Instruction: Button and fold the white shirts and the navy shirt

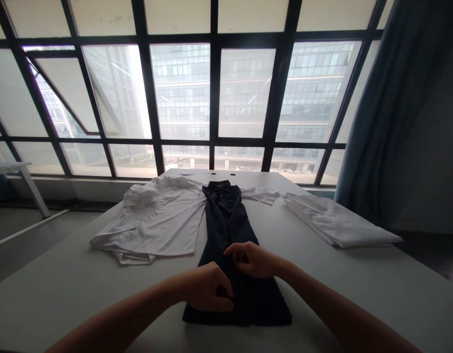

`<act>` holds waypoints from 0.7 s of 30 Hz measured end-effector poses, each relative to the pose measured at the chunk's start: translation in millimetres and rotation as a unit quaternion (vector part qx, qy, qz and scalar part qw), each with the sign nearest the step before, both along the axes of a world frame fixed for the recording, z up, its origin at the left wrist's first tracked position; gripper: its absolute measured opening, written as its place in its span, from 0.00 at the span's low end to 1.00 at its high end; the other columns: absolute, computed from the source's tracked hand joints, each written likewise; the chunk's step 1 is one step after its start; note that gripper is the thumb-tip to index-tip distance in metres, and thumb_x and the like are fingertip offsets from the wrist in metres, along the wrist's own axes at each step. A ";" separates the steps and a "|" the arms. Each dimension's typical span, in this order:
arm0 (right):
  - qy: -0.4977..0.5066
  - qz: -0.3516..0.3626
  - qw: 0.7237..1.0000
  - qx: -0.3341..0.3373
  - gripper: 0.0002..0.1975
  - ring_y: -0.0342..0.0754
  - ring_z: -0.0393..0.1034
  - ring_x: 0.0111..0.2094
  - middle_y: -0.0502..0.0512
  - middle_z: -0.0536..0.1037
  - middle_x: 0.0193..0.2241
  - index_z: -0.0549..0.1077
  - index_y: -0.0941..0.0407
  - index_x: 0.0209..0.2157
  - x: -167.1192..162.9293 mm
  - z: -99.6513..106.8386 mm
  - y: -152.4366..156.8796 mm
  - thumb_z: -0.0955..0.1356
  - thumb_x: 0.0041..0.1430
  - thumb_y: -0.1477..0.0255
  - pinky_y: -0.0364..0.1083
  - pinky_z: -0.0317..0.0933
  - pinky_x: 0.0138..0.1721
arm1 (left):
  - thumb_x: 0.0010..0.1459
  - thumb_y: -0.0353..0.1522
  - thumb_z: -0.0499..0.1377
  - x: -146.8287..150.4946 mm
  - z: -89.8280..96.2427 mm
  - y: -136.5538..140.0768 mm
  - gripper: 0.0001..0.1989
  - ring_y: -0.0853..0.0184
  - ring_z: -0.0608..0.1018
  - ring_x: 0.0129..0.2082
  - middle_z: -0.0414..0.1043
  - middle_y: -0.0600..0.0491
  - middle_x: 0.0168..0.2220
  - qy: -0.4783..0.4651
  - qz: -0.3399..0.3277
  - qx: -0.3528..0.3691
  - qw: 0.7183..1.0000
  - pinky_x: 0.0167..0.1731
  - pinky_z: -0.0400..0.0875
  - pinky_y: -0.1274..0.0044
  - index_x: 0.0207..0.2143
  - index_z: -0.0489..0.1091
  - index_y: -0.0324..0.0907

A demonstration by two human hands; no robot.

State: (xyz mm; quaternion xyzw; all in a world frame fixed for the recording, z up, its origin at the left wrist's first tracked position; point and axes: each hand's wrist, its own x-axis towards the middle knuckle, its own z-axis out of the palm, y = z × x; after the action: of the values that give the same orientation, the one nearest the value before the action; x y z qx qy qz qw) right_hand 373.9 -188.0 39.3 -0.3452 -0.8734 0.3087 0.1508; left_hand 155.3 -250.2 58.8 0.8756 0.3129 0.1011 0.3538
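Observation:
A dark navy shirt [226, 220] lies lengthwise on the white table, folded into a narrow strip, with its collar at the far end and its hem towards me. A sleeve runs down along its front. My left hand [208, 289] is closed with curled fingers over the lower part of the shirt, its fingertips at the fabric. Slightly farther up and to the right, my right hand [254, 259] is closed too, thumb and forefinger pinched at the shirt's fabric. Dim light hides exactly which fold each hand grips.
A white shirt [163, 215] is spread to the left, and a white sleeve [261, 195] shows right of the navy collar. Folded white cloth [337, 220] lies at the right of the table [64, 294]. Windows stand behind, with a curtain [381, 122] at right.

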 end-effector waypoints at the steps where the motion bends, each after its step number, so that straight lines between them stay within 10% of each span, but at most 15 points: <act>1: -0.006 -0.001 1.000 -0.001 0.24 0.41 0.67 0.27 0.50 0.76 0.32 0.74 0.55 0.51 -0.2 0.6 -0.4 0.66 0.51 0.79 0.38 0.60 0.27 | 0.52 0.29 0.63 0.4 -1.5 0.3 0.06 0.76 0.67 0.19 0.73 0.56 0.21 -0.002 -0.013 0.003 1.000 0.20 0.59 0.85 0.31 0.80 0.38; 6: -0.020 0.001 0.999 0.033 0.23 0.42 0.68 0.28 0.51 0.76 0.32 0.76 0.57 0.48 -0.6 -0.3 0.3 0.66 0.48 0.82 0.39 0.62 0.30 | 0.58 0.32 0.60 -6.0 -4.5 10.7 0.09 0.72 0.75 0.24 0.78 0.53 0.27 -0.010 -0.042 -0.041 0.998 0.24 0.66 0.85 0.36 0.80 0.39; 21: -0.032 0.034 0.994 0.099 0.08 0.38 0.60 0.26 0.49 0.70 0.32 0.73 0.59 0.25 12.4 16.8 3.7 0.66 0.44 0.84 0.38 0.54 0.26 | 0.63 0.31 0.57 2.0 -20.7 28.1 0.13 0.61 0.71 0.55 0.72 0.48 0.53 -0.030 -0.027 0.239 0.970 0.57 0.61 0.69 0.49 0.72 0.43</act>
State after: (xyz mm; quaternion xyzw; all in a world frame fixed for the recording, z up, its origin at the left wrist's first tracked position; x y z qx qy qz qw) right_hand 386.4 -184.4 56.1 -0.3080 -0.9154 0.2147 0.1455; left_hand 157.4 -222.1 38.1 0.9395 0.2448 0.1896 0.1465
